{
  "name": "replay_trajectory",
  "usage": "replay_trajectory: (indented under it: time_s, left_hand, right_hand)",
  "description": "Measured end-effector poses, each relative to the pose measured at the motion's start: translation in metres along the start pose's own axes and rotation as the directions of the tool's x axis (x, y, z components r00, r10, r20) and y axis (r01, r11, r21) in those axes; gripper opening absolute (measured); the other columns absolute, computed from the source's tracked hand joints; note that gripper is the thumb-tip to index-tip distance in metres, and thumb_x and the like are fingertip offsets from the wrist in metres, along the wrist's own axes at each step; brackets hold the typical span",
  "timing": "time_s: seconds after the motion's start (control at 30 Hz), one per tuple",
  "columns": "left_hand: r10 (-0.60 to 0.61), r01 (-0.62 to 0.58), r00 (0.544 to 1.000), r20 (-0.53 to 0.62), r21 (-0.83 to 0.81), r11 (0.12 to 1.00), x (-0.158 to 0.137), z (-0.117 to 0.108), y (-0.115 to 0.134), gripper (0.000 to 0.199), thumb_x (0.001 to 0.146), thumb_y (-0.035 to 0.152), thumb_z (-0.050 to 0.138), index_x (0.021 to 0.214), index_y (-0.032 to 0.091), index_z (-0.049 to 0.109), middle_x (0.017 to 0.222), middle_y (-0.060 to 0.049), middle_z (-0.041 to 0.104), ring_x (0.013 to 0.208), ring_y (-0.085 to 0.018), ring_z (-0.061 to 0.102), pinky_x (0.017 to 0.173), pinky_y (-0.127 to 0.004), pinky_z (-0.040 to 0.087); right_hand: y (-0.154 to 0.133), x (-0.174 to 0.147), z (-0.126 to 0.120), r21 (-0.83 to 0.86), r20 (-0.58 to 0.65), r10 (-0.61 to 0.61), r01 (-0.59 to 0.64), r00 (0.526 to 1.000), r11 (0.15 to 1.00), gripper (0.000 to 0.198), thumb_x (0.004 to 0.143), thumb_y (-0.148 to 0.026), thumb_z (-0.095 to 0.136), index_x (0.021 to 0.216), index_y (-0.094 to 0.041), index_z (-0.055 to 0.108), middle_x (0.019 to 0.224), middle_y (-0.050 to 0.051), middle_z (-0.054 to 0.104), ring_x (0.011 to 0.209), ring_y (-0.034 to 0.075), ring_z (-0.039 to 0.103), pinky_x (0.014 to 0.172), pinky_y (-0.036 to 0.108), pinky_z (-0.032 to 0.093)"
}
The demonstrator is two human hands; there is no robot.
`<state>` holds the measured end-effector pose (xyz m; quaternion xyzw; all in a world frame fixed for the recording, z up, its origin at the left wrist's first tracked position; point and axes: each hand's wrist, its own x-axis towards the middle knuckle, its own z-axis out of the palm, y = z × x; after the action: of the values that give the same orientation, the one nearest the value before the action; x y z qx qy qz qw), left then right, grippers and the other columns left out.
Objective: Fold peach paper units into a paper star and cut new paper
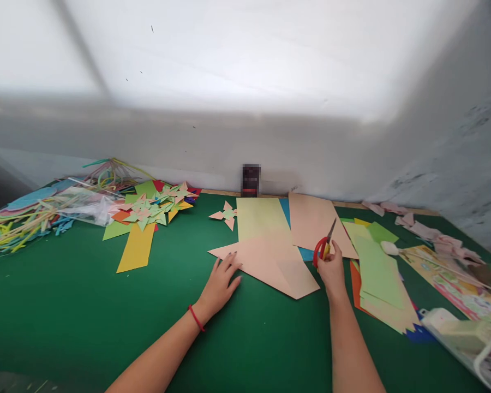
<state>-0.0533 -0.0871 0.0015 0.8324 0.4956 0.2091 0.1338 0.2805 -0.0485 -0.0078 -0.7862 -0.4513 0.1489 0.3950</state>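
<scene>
Nearest, both forearms reach in over the green counter (167, 327), a red cord bracelet (196, 318) around the left wrist. At the near right corner sits a clear and white container (448, 322), partly cut off by the edge of view.

The left hand (219, 281) lies palm down, its grip relaxed and spread, pinching nothing; its fingertips rest on the left part of a pink sheet (270, 265), close to that sheet's pointed left corner. The right hand (331, 267) has its grip closed on the handles of red-and-yellow scissors (326, 250), just beyond the pink sheet's right side. The blades point up and away and look pressed together; whether any finger passes through a handle loop I cannot tell. To the right of this hand lies a stack of coloured papers (380, 267), light green uppermost.

Farther on, the pink sheet overlaps a pale yellow sheet (262, 218), and a second pink sheet (315, 218) lies to its right, with a blue sheet (284, 210) showing between and below them. Left of the yellow sheet is a paper star (228, 214); well to its left, a heap of paper stars (159, 204). Behind, against the pale wall, stands a dark, blurred object (251, 180).
</scene>
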Motion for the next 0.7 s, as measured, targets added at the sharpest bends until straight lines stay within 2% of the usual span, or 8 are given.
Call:
replay_trajectory:
  time_s: [0.07,0.17,0.23,0.33,0.4,0.5,0.7]
  left_hand:
    - [-0.121,0.124,0.978,-0.172,0.006,0.992,0.003,-0.002,-0.007,0.032,0.093,0.029,0.037,0.121,0.02,0.048,0.138,-0.011,0.044,0.131,-0.022,0.036,0.11,-0.047,0.025]
    - [-0.285,0.314,0.882,-0.375,0.018,0.949,0.006,-0.007,-0.024,0.033,0.091,0.035,0.041,0.117,0.017,0.049,0.132,-0.015,0.047,0.127,-0.027,0.039,0.108,-0.051,0.025]
    - [-0.373,0.422,0.817,-0.44,0.016,0.906,0.008,-0.011,-0.037,0.036,0.087,0.04,0.045,0.112,0.014,0.05,0.132,-0.018,0.045,0.128,-0.031,0.038,0.107,-0.054,0.024]
    - [-0.494,0.527,0.761,-0.421,-0.043,0.849,0.008,-0.015,-0.052,0.035,0.083,0.046,0.049,0.098,0.014,0.054,0.129,-0.019,0.045,0.128,-0.032,0.038,0.106,-0.056,0.023]
    - [-0.52,0.538,0.761,-0.388,-0.072,0.84,0.008,-0.014,-0.055,0.032,0.083,0.047,0.049,0.089,0.015,0.055,0.126,-0.018,0.048,0.126,-0.032,0.039,0.106,-0.058,0.02]
    - [-0.505,0.509,0.787,-0.354,-0.089,0.856,0.009,-0.012,-0.055,0.029,0.084,0.045,0.048,0.085,0.017,0.055,0.124,-0.016,0.051,0.125,-0.03,0.041,0.107,-0.06,0.015]
    - [-0.467,0.446,0.829,-0.307,-0.141,0.884,0.01,-0.01,-0.054,0.027,0.085,0.041,0.046,0.084,0.019,0.06,0.127,-0.013,0.051,0.125,-0.029,0.042,0.108,-0.06,0.015]
  right_hand:
    - [-0.006,-0.003,0.001,0.17,0.048,-0.021,0.013,0.999,0.985,0.078,0.072,-0.03,0.052,0.142,-0.016,0.02,0.079,0.002,0.057,0.067,0.018,0.061,0.057,0.026,0.049]
    - [-0.022,-0.013,0.004,0.392,0.123,-0.045,-0.007,0.991,0.92,0.084,0.07,-0.035,0.058,0.143,-0.021,0.021,0.075,-0.001,0.051,0.066,0.017,0.058,0.055,0.026,0.048]
    - [-0.033,-0.023,0.009,0.426,0.171,-0.068,-0.012,0.983,0.904,0.083,0.071,-0.042,0.059,0.143,-0.023,0.022,0.076,-0.001,0.052,0.063,0.017,0.057,0.051,0.025,0.046]
    - [-0.046,-0.036,0.015,0.304,0.21,-0.073,0.006,0.975,0.953,0.076,0.076,-0.047,0.054,0.142,-0.024,0.025,0.081,0.002,0.056,0.063,0.017,0.057,0.05,0.026,0.044]
    - [-0.05,-0.04,0.018,0.167,0.236,-0.092,0.053,0.967,0.984,0.07,0.08,-0.045,0.048,0.143,-0.025,0.024,0.083,0.003,0.058,0.064,0.018,0.058,0.052,0.026,0.044]
    - [-0.05,-0.042,0.021,0.029,0.253,-0.1,0.095,0.962,0.995,0.067,0.082,-0.041,0.044,0.143,-0.027,0.022,0.089,0.005,0.062,0.067,0.019,0.059,0.056,0.027,0.044]
    - [-0.047,-0.039,0.025,-0.026,0.261,-0.096,0.107,0.96,0.994,0.067,0.08,-0.038,0.043,0.143,-0.023,0.024,0.095,0.007,0.064,0.071,0.021,0.061,0.059,0.029,0.045]
